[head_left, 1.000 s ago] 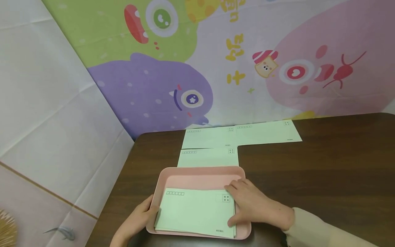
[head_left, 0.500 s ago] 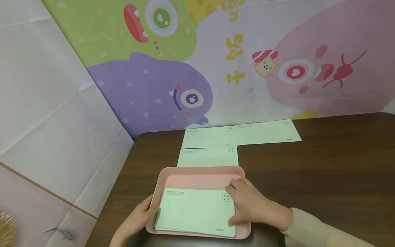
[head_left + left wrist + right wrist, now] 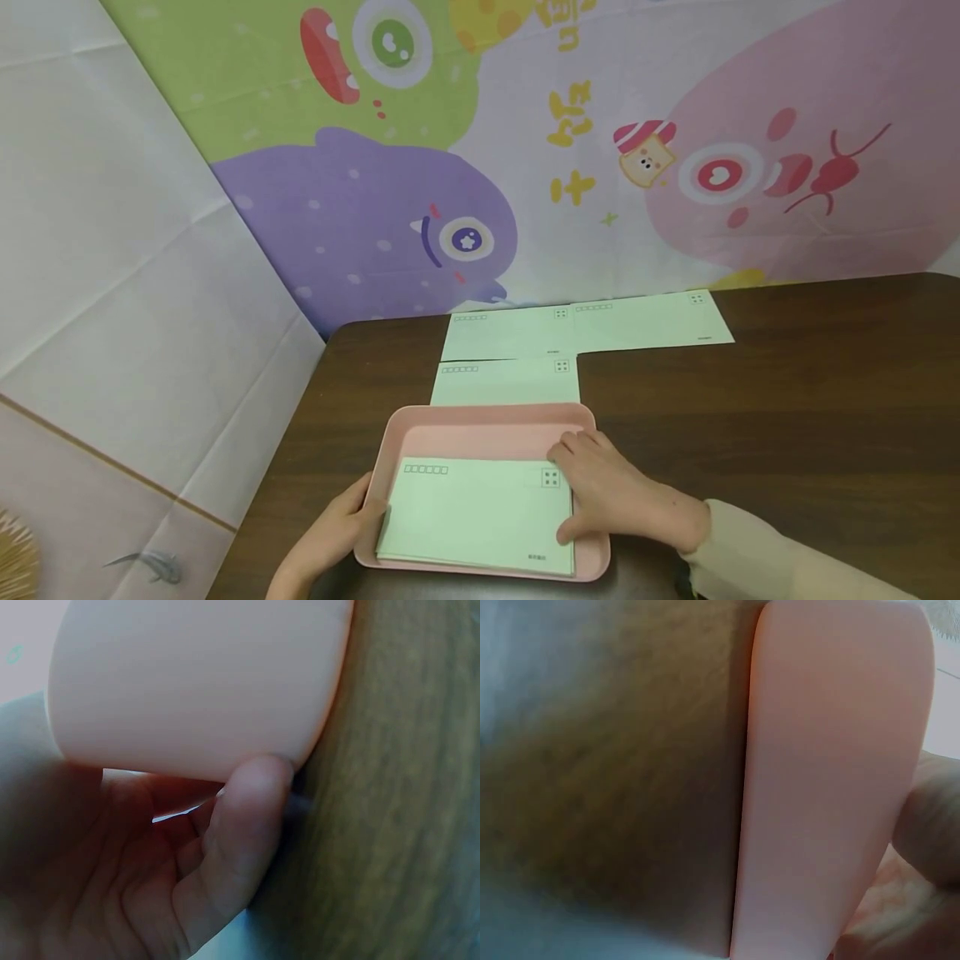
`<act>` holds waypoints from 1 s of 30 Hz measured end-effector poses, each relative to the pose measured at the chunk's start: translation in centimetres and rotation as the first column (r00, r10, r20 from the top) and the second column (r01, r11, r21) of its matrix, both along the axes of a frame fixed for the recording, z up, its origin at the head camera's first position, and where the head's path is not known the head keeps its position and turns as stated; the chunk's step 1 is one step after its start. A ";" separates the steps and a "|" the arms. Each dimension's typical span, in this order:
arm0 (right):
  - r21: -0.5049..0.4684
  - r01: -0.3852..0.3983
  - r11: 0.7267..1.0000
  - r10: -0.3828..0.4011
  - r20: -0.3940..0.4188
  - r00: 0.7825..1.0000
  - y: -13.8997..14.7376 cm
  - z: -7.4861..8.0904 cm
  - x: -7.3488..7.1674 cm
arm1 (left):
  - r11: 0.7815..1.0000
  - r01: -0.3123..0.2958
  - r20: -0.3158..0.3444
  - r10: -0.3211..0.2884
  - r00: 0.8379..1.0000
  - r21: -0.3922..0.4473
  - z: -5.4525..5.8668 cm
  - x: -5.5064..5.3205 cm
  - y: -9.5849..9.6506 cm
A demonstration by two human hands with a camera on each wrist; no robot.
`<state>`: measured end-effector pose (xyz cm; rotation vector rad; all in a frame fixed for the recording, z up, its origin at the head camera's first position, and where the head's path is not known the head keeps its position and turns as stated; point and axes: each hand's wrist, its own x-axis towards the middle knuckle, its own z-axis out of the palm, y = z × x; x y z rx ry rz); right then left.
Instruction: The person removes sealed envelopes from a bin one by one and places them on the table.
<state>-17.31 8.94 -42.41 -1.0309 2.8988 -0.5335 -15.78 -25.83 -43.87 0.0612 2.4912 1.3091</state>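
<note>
Stack of pale-green rectangular paper envelopes (image 3: 476, 517): lower centre of frame, inside pink, round-cornered, plastic-looking tray (image 3: 487, 415).
Envelope edges: nearly aligned; several could lift together.
Tray wall: raised; could bend a corner.
Left hand (image 3: 341, 523): grips tray's left side, thumb over rim.
Right hand (image 3: 603, 492): fingers bent, thumb apart, at stack's right edge; cannot tell whether an envelope is held.

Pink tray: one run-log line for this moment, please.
left hand: grips pink tray | right hand: at right edge of envelope stack | stack: inside tray | three envelopes: on table
</note>
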 end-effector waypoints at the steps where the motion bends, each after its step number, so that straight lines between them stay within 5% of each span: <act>1: -0.002 -0.001 1.000 0.001 0.006 1.000 0.0 0.0 -0.1 | 1.000 0.002 0.002 -0.002 1.000 0.002 0.0 0.0 0.0; 24: -0.044 -0.014 0.999 0.017 0.066 0.998 0.1 -0.1 -1.2 | 0.999 0.031 0.018 -0.031 0.999 0.015 0.1 0.0 -0.2; 30: -0.127 0.039 0.991 -0.018 0.159 0.987 0.0 0.0 -1.3 | 1.000 0.022 0.020 -0.022 1.000 0.003 0.2 0.0 0.0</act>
